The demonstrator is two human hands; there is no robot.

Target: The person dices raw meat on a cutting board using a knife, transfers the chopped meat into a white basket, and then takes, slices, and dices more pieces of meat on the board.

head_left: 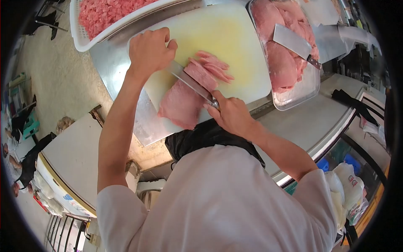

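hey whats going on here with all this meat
A person is slicing raw meat on a cutting board. The right hand grips a knife, its blade across the meat; the left hand is by the blade's far end. Thin slices lie beside it. A cleaver rests on bigger pieces in the tray at right; diced meat fills a white basket.

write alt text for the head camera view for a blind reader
A right hand holds a knife across pink meat on a cutting board, thin slices beside it, the left hand curled near the knife's far end. A cleaver rests on raw meat in a tray at right; a white basket of diced meat sits upper left.
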